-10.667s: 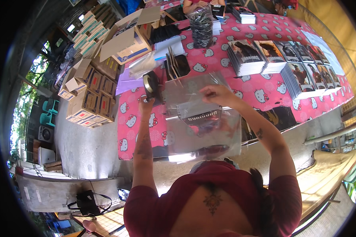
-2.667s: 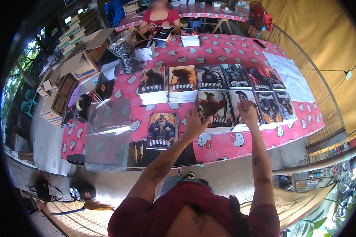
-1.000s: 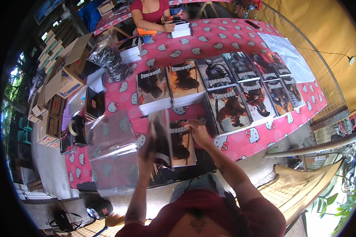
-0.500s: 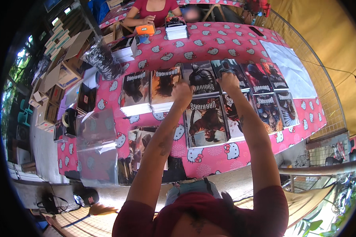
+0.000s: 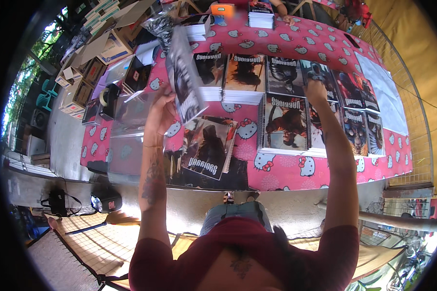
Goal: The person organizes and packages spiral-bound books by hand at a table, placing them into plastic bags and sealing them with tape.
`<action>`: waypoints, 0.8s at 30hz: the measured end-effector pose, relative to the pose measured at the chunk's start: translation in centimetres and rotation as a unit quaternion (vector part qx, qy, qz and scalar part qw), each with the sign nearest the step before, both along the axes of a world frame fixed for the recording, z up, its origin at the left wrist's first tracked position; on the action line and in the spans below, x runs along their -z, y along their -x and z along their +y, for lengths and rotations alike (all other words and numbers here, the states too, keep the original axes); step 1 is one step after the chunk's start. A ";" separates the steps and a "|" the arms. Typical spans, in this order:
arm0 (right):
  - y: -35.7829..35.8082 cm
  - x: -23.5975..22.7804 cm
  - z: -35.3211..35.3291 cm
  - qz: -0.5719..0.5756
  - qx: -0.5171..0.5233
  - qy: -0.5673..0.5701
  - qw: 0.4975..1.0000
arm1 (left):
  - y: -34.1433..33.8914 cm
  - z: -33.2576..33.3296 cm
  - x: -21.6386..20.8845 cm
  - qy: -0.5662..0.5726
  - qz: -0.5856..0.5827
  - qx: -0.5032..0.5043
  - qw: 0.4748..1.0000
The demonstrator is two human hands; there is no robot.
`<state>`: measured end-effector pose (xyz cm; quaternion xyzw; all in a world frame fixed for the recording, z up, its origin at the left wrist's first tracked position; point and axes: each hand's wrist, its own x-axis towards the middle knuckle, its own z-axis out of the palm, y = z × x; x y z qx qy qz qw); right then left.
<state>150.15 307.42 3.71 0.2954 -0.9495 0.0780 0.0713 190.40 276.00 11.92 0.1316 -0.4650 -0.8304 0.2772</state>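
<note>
My left hand is closed on the edge of a spiral notebook, which hangs tilted in the air over the table's left side. My right hand reaches to the back row, its curled fingers gripping the lower edge of a notebook with a dark armoured figure; the fingertips are partly hidden. Piles of spiral notebooks with illustrated covers lie in two rows around it. Nearer to me, a notebook with a hooded figure rests on others at the front edge.
Clear plastic sheets and a tape dispenser lie at the left, near cardboard boxes. White paper covers the right end of the pink tablecloth. Another person's hand rests by a notebook stack across the table.
My left hand has moved left from the back row and now holds a raised notebook. My right hand stays at the armoured-figure pile. The whole view has shifted.
</note>
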 end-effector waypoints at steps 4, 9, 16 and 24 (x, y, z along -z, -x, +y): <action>-1.0 -1.9 -3.2 0.026 -0.011 -0.026 0.999 | -7.2 -3.5 5.6 -0.142 0.073 0.132 0.978; -8.1 -7.9 -2.7 0.094 -0.063 0.288 0.951 | -9.5 1.2 1.4 -0.250 0.088 0.146 0.953; -27.0 -1.3 -6.4 0.076 -0.237 0.404 0.880 | -12.1 2.5 2.0 -0.110 0.047 0.066 0.991; -34.9 11.3 -7.4 -0.424 0.012 0.502 0.754 | -8.8 1.4 18.3 0.569 -0.298 -0.176 0.746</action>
